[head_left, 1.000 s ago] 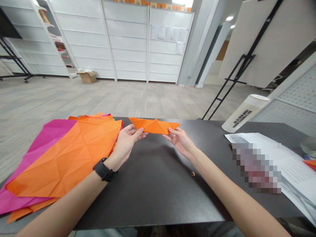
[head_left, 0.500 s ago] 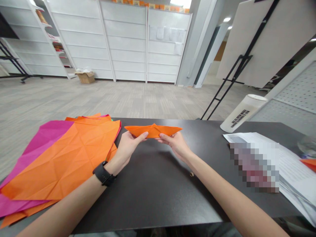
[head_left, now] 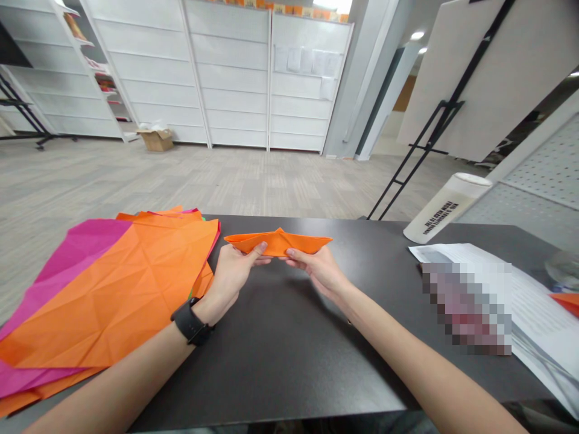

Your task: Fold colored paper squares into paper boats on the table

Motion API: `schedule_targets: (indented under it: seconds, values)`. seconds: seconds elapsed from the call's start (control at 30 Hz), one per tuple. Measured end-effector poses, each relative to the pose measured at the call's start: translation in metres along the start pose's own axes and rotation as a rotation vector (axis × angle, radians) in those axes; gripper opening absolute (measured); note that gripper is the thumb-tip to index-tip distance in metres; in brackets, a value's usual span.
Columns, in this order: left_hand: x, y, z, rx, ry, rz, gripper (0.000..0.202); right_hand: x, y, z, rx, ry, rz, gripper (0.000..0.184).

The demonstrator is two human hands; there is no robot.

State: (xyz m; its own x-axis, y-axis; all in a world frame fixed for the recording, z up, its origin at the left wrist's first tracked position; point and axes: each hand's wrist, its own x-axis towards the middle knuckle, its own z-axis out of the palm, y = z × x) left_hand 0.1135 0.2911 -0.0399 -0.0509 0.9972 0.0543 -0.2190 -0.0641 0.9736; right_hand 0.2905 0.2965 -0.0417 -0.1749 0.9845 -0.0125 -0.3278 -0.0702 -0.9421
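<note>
An orange folded paper boat (head_left: 277, 242), long and low with a small peak in its middle, is held up over the dark table (head_left: 289, 349). My left hand (head_left: 239, 265) grips its left half, thumb on the near side and fingers underneath. On the right half, my right hand (head_left: 316, 268) pinches it the same way. Both thumbs point inward, with a short gap of orange paper between them. The fingertips behind the paper are partly hidden. A black watch is on my left wrist.
A stack of creased orange and magenta paper sheets (head_left: 113, 289) covers the table's left side. To the right are a white cylinder with black lettering (head_left: 446, 208), printed papers (head_left: 534, 301) and a pixelated item. An orange piece (head_left: 565, 303) shows at the right edge.
The paper boat and both hands have shifted very slightly left and toward me. The grip stays the same, and a little more of the boat's upper opening shows.
</note>
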Motion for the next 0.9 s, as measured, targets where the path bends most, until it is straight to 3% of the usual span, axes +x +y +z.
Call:
schedule_targets:
  seconds: [0.17, 0.3, 0.73, 0.9]
  values:
    - [0.001, 0.004, 0.001, -0.091, -0.038, 0.001, 0.048, 0.006, -0.003, -0.009, -0.007, 0.066, -0.022, 0.035]
    - [0.004, 0.003, -0.003, -0.093, 0.032, 0.012, 0.048, 0.013, 0.0, -0.02, -0.009, 0.122, -0.05, 0.032]
    - [0.007, -0.006, -0.007, 0.082, 0.075, -0.035, 0.035, 0.027, -0.001, -0.043, -0.231, 0.067, -0.118, 0.04]
    - [0.009, -0.019, -0.007, 0.342, -0.04, -0.154, 0.064, 0.035, -0.028, -0.087, -0.392, 0.143, -0.173, 0.038]
